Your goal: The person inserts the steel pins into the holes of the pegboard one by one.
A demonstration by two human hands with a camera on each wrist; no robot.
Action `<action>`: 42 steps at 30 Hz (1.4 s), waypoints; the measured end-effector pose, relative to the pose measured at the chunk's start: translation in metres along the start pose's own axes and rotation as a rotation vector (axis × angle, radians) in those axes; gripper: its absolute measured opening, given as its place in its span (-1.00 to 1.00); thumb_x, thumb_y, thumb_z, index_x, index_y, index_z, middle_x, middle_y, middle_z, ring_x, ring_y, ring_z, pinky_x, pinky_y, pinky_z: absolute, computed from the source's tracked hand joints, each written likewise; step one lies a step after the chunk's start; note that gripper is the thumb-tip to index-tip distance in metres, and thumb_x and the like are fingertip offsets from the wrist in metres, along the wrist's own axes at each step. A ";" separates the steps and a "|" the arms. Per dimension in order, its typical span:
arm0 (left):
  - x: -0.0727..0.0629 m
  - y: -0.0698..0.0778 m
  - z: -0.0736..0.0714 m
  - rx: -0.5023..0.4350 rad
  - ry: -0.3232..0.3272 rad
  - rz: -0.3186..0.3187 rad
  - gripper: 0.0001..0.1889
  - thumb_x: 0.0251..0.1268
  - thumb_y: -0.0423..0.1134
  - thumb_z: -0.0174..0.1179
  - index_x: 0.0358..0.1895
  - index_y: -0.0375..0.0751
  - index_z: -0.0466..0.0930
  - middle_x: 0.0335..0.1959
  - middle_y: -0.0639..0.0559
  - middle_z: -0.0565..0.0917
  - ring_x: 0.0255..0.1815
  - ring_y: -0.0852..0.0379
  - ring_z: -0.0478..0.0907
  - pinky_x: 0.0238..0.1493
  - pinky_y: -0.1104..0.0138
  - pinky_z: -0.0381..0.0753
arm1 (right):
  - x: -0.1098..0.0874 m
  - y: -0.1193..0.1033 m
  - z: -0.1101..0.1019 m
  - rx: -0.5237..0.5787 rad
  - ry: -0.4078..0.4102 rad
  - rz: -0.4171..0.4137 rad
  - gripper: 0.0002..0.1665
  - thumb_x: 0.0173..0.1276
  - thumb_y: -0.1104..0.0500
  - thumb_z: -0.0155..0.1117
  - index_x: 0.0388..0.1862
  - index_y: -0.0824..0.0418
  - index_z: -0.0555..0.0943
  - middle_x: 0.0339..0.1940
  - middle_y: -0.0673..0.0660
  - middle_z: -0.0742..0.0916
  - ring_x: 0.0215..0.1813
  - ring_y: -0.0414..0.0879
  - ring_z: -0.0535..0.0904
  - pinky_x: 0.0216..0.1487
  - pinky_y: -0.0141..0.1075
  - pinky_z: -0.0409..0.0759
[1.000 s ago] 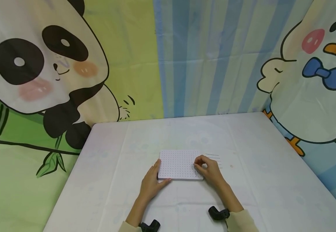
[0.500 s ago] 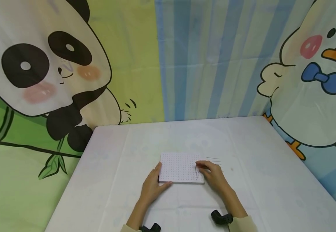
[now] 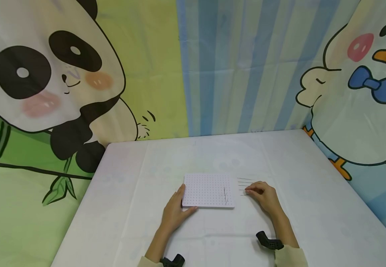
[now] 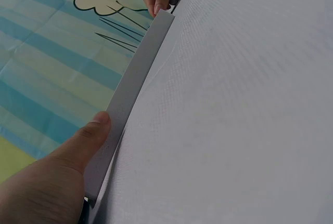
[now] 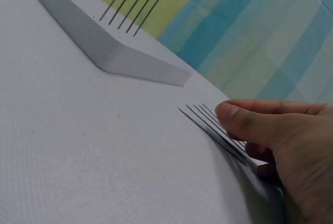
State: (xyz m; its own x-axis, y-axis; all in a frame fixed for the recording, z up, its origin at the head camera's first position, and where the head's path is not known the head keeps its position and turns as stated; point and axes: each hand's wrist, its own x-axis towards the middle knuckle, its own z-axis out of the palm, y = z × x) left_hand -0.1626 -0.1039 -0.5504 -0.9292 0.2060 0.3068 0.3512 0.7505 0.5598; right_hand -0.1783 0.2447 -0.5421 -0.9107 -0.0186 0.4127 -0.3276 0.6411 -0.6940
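A white pegboard (image 3: pixel 203 191) with a grid of small holes lies flat on the table. My left hand (image 3: pixel 173 209) steadies its near left corner, with straight fingers along the left side and the thumb against the front side. Several thin metal rods (image 5: pixel 134 7) stand upright in the board near its right edge. More thin rods (image 3: pixel 244 181) lie side by side on the table, to the right of the board. Over these my right hand (image 3: pixel 265 196) has its thumb and forefinger brought together at the rods' right part; I cannot tell whether one is pinched.
The white table (image 3: pixel 139 222) carries the board and the loose rods. Behind it hangs a cloth printed with a panda (image 3: pixel 79 89), stripes and a white bird (image 3: pixel 356 122). Black wrist cameras (image 3: pixel 269 241) sit on both forearms.
My right hand has moved from the board's right part to the loose rods on its right, baring the upright rods. The left hand stays at the board's corner.
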 end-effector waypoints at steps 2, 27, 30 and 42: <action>0.001 0.001 -0.001 0.001 0.005 0.003 0.00 -0.06 0.19 0.33 0.38 -0.33 0.12 0.36 -0.15 0.25 0.32 -0.12 0.22 0.25 0.07 0.27 | 0.000 0.002 0.000 -0.002 -0.008 0.010 -0.93 0.04 0.15 0.43 -0.45 0.00 0.72 -0.38 -0.13 0.69 -0.36 -0.24 0.44 -0.40 -0.42 0.41; 0.002 -0.001 0.001 0.013 -0.007 -0.004 0.01 -0.06 0.21 0.31 0.39 -0.31 0.10 0.36 -0.14 0.25 0.32 -0.12 0.22 0.25 0.07 0.26 | 0.002 -0.002 0.001 -0.067 -0.119 0.035 -0.90 0.00 0.20 0.47 -0.51 0.01 0.70 -0.44 -0.14 0.65 -0.39 -0.18 0.34 -0.39 -0.35 0.33; 0.002 -0.002 0.001 0.016 -0.005 -0.004 0.01 -0.06 0.21 0.31 0.39 -0.31 0.10 0.36 -0.13 0.24 0.32 -0.11 0.22 0.25 0.08 0.27 | 0.002 -0.002 0.002 -0.072 -0.126 0.027 -0.92 0.02 0.19 0.45 -0.50 0.02 0.70 -0.44 -0.14 0.64 -0.37 -0.17 0.35 -0.37 -0.33 0.34; 0.003 -0.001 0.001 0.012 -0.018 -0.015 0.01 -0.06 0.21 0.32 0.39 -0.31 0.10 0.37 -0.13 0.24 0.33 -0.10 0.21 0.26 0.09 0.25 | -0.001 -0.020 0.010 0.081 0.053 0.100 -0.83 0.29 0.08 0.23 -0.28 0.17 0.61 -0.39 -0.01 0.65 -0.36 -0.18 0.50 -0.35 -0.44 0.48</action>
State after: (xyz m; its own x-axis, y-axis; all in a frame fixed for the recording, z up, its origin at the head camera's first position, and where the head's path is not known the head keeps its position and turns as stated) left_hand -0.1660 -0.1037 -0.5508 -0.9365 0.2056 0.2843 0.3355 0.7614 0.5548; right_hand -0.1734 0.2241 -0.5350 -0.9261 0.0840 0.3677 -0.2567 0.5738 -0.7777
